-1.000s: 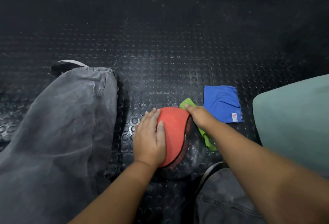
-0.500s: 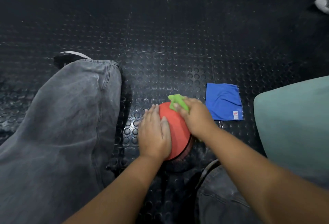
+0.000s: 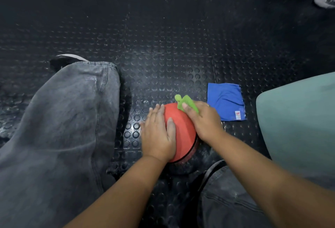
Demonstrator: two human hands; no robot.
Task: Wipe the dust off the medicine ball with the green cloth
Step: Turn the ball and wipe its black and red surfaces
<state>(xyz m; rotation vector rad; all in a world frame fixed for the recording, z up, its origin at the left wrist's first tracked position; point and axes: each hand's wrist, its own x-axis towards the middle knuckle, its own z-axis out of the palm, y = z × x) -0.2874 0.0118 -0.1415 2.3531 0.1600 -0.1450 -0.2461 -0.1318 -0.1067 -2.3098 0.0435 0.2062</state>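
A red medicine ball (image 3: pixel 183 128) with a dark seam sits on the black studded floor between my knees. My left hand (image 3: pixel 158 133) lies flat against its left side, fingers straight, steadying it. My right hand (image 3: pixel 204 119) grips the bunched green cloth (image 3: pixel 184 103) and presses it onto the upper right of the ball. Only a crumpled end of the cloth sticks out past my fingers; the remainder is hidden under my palm.
A folded blue cloth (image 3: pixel 226 101) lies on the floor just right of the ball. My grey trouser leg (image 3: pixel 63 128) fills the left, a teal cushioned edge (image 3: pixel 299 122) the right. Another person's shoes (image 3: pixel 324 0) stand at the far top right.
My right hand has lifted the green cloth from the floor beside the ball onto the ball's top right and pressed it there. The left hand has stayed on the ball.
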